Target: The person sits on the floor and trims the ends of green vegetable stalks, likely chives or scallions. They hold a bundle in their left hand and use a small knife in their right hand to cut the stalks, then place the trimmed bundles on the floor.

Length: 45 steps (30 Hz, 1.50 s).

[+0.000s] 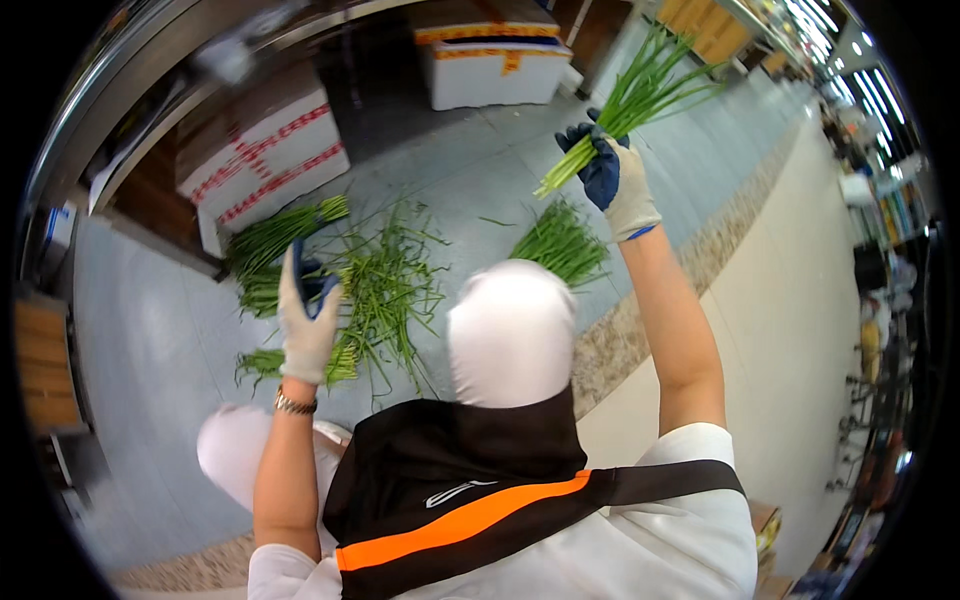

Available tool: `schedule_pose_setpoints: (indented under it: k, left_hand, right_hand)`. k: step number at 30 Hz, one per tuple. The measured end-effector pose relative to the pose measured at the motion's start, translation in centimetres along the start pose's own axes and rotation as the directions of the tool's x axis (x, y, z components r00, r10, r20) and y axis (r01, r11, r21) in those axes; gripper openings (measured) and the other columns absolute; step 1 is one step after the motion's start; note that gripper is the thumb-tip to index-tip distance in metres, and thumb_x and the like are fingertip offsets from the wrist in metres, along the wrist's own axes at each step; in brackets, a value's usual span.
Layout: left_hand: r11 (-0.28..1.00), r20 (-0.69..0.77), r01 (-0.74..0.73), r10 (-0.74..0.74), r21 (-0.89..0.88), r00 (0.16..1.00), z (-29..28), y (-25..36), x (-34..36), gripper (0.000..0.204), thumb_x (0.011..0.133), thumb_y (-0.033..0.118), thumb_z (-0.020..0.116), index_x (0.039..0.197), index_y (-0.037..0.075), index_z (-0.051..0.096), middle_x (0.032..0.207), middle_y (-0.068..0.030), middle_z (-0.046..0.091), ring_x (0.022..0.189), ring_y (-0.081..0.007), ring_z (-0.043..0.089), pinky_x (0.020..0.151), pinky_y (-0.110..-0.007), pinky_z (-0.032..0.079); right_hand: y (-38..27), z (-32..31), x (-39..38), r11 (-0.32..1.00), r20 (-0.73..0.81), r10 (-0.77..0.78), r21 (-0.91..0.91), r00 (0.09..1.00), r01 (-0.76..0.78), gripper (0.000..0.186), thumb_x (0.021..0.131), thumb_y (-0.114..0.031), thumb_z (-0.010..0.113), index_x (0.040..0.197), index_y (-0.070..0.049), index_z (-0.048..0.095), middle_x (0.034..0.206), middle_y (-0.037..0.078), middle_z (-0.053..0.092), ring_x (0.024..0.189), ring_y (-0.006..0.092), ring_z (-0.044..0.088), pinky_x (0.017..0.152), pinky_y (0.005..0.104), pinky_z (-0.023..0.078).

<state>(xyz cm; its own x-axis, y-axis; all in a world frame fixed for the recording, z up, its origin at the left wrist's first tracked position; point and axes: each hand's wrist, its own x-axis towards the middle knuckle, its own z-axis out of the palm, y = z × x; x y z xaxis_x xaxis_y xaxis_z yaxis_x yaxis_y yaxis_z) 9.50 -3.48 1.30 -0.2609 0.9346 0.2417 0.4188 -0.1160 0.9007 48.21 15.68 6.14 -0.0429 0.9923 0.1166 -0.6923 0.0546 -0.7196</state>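
Raised at the upper right, my right hand (618, 185) grips a bunch of chives (645, 90) near its pale cut ends, with the green tips fanning away to the far right. My left hand (308, 315) hangs over the greens on the left, its thumb and fingers apart and nothing visible between them. Both hands wear pale gloves with dark blue coated palms. Beside and partly under the left hand lie neat chive bundles (270, 238) and a tangle of loose leaves (395, 285). Another chive pile (562, 240) rests beyond my knee, which hides part of it.
A white box with red tape (265, 155) stands at the far left under a metal-edged table (130, 110). Farther back is a white box with orange tape (495, 75). My knee (512, 330) juts up between the piles. A speckled stone strip (625, 345) crosses the floor at right.
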Motion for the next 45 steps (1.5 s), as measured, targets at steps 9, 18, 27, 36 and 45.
schedule_pose_setpoints:
  k: [9, 18, 27, 36, 45]
  left_hand:
    - [0.972, 0.046, 0.082, -0.095, 0.219, 0.994, 0.1, -4.5, -1.5, 0.066, 0.082, -0.001, 0.061, 0.143, 0.005, 0.035, 0.126, -0.0120, 0.053, 0.101, -0.0182, 0.057, 0.089, -0.030, 0.047]
    - [0.916, 0.073, 0.144, -0.184, 0.375, 0.980, 0.3, -7.4, -2.7, 0.065, 0.081, 0.002, 0.063, 0.141, 0.007, 0.039, 0.103, -0.0118, 0.060, 0.090, -0.0186, 0.059, 0.083, -0.032, 0.049]
    - [0.858, 0.062, 0.166, -0.223, 0.485, 0.973, 0.3, -7.5, -3.4, 0.064, 0.081, 0.006, 0.065, 0.140, 0.005, 0.040, 0.110, -0.0144, 0.060, 0.092, -0.0224, 0.059, 0.084, -0.035, 0.049]
    - [0.860, 0.071, 0.213, -0.276, 0.465, 0.959, -2.0, -11.7, -3.5, 0.059, 0.080, 0.010, 0.068, 0.134, 0.003, 0.046, 0.108, -0.0148, 0.061, 0.092, -0.0244, 0.062, 0.082, -0.036, 0.049]
    - [0.605, 0.312, -0.066, -0.311, 0.794, 0.898, -8.3, -17.7, -0.5, 0.053, 0.077, 0.026, 0.068, 0.123, 0.004, 0.055, 0.113, -0.0183, 0.061, 0.108, -0.0341, 0.056, 0.091, -0.042, 0.046]
  right_hand:
    - [8.9, -27.0, -11.7, 0.990, -0.616, 0.096, -0.018, 0.782, -0.136, 0.011, 0.090, 0.000, 0.045, 0.100, -0.003, 0.046, 0.083, 0.013, 0.055, 0.074, 0.0289, 0.059, 0.077, 0.0485, 0.055]
    - [22.9, -30.5, -12.2, 0.933, -0.590, 0.012, -0.284, 0.807, -0.221, 0.017, 0.086, 0.000, 0.049, 0.100, -0.002, 0.057, 0.090, 0.017, 0.061, 0.077, 0.0298, 0.062, 0.074, 0.0447, 0.055]
    - [24.4, -26.6, -8.9, 0.846, -0.681, 0.463, 0.150, 0.567, -0.512, 0.020, 0.089, -0.025, 0.057, 0.088, -0.005, 0.058, 0.075, 0.011, 0.058, 0.063, 0.0288, 0.060, 0.057, 0.0439, 0.052]
    - [10.1, -21.5, -7.1, 0.973, -0.630, 0.185, 0.012, 0.754, -0.229, 0.019, 0.093, -0.017, 0.051, 0.105, -0.003, 0.058, 0.084, 0.010, 0.060, 0.074, 0.0256, 0.062, 0.068, 0.0400, 0.055]
    - [2.5, 10.2, -5.1, 0.947, 0.253, 0.237, -0.274, 0.938, -0.165, 0.029, 0.093, -0.019, 0.051, 0.112, 0.001, 0.059, 0.082, -0.001, 0.054, 0.058, 0.0023, 0.038, 0.049, 0.0174, 0.031]
